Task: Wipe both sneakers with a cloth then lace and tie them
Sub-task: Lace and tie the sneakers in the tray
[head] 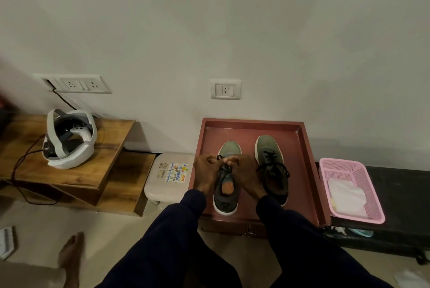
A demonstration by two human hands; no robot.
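So both sneakers sit side by side in the maroon tray (251, 122), toes to the wall, heels toward the person. That makes sense, since the lacing ends up right under the hands.

The right sneaker (271, 166) looks laced already, with a loose black bow flopped over the tongue. The left sneaker (225, 204) is the one being worked on. The left hand (206, 171) and right hand (244, 173) meet over its tongue. As far as I can tell each grip is pinched onto the black lace (220, 157), with a small loop poking up between the fingers. My guess is this is the tying stage, pulling the lace snug from both sides.

The white cloth (346, 194) is parked in the pink basket (358, 219) on the black counter (400, 194) to the right, well apart from the hands. That fits the wiping being over, though I can't judge how clean the shoes are.

Hard to see:
- The knuckles cover most of the eyelets, so I can't tell how far up the lacing goes or if a knot exists yet.
- The lace ends are lost against the dark upper.
- The near edge of the tray is partly behind the dark sleeves.

Off to the left there's a white VR headset (69, 138) on a wooden counter (104, 171).
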